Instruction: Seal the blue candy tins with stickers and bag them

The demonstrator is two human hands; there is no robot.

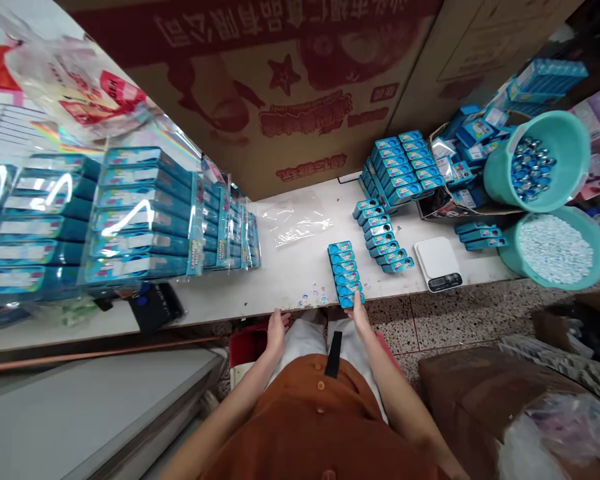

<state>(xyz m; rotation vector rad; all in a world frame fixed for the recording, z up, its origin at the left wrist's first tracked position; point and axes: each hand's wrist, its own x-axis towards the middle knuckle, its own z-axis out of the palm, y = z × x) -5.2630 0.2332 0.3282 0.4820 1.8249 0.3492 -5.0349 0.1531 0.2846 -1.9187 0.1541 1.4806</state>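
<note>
The right hand [359, 313], fingers flat and gripping nothing, touches the near end of a row of blue tins [346, 273] at the table [280, 280] edge, the left hand [276, 328] open and empty beside it, seemingly squaring the row.

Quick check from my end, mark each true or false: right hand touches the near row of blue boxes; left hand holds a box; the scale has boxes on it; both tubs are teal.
1. The right hand touches the near row of blue boxes. True.
2. The left hand holds a box. False: it rests empty at the table edge.
3. The scale has boxes on it. False: its plate is bare.
4. Both tubs are teal. True.
</note>
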